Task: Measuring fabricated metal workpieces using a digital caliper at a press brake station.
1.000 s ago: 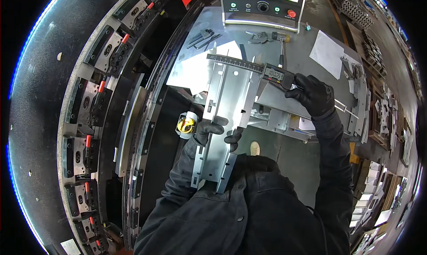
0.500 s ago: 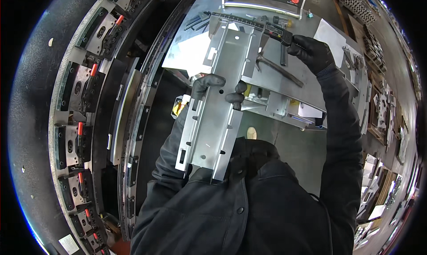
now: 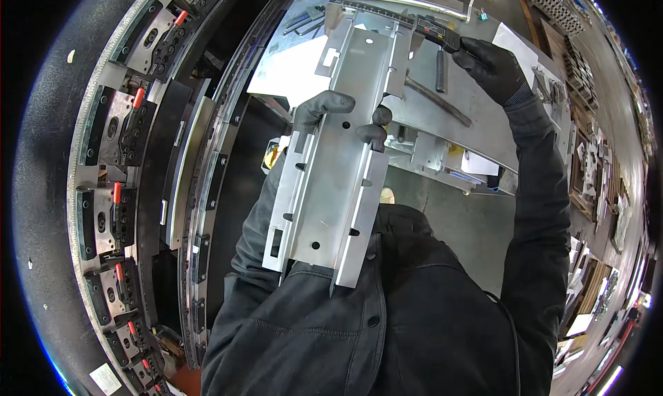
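Along the left, a curved rack of dark tool holders with red tabs (image 3: 121,189) stands in rows, each slot holding a black block. Right of it, the left hand (image 3: 331,116), in a black glove, wraps around the long bent sheet-metal channel of bright grey steel with punched holes and slots (image 3: 338,182); its fingers are curled closed across the upper middle of the part, thumb on the left flange and fingertips (image 3: 378,123) showing on the right edge. The channel tilts from the person's chest up toward the grey metal workbench (image 3: 442,209). At its top end a digital caliper with a black slider (image 3: 414,20) lies across the flange. The right hand (image 3: 492,68), also black-gloved, is closed on the caliper's slider end, fingers pinched around it.
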`<state>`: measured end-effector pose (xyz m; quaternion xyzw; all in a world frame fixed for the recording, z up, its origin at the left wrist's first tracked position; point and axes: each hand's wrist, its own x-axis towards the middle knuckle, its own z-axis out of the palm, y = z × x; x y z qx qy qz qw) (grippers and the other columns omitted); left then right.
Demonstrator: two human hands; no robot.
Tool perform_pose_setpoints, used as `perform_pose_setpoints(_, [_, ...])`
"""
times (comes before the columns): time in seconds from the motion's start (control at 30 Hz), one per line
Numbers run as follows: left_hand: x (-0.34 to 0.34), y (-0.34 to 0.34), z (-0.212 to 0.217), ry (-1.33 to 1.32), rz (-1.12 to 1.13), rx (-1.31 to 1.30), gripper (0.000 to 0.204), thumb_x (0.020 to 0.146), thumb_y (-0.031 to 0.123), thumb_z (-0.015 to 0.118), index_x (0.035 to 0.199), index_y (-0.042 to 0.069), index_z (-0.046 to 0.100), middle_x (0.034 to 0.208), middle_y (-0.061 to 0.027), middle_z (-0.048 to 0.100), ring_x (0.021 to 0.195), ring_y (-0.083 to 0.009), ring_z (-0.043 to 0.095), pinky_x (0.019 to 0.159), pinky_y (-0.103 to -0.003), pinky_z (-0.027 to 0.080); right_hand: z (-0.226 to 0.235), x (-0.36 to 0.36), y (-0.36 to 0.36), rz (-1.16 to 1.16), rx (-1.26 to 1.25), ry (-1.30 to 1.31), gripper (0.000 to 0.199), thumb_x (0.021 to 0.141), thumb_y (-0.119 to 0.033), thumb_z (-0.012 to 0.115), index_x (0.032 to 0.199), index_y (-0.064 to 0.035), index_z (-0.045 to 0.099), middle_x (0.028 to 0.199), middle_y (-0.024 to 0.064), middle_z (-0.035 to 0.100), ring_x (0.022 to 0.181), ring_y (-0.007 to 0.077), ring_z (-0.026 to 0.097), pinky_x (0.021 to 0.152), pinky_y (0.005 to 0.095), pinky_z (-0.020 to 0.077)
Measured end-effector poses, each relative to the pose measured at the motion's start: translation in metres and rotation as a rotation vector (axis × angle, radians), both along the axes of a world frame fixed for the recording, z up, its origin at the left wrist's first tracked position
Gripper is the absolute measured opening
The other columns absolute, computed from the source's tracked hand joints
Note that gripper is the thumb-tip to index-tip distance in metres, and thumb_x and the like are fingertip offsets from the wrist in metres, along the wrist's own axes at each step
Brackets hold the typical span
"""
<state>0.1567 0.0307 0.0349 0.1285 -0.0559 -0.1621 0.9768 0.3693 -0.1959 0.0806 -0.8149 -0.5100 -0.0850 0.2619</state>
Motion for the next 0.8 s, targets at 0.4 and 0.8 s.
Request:
perform_pose_setpoints(0.4, [-0.006,-0.008,0.008,-0.038,0.011,-0.016,0.057,0.077,0.014,0.052,0.129,0.006,0.031,0.093,-0.0216,0.05,0.071,-0.023,0.055,0.07,-0.037,0.049,-0.005,0.003,-0.008,0.005,0.011,-0.092,0.035,0.083,-0.029,0.065,0.106,-0.0028,0.063,0.091,0.0091,0.068,0.071,0.0189,0.062,0.063,0.0277,0.0467])
perform_pose_setpoints(0.8, [-0.015,-0.005,-0.001,0.022,0.009,-0.1,0.059,0.075,0.014,0.051,0.13,0.007,0.031,0.094,-0.0179,0.048,0.071,-0.0181,0.048,0.072,-0.037,0.044,-0.016,0.001,-0.002,-0.044,0.072,-0.163,0.042,0.079,-0.04,0.066,0.103,-0.0055,0.064,0.088,0.0065,0.068,0.07,0.0195,0.062,0.064,0.0293,0.0462])
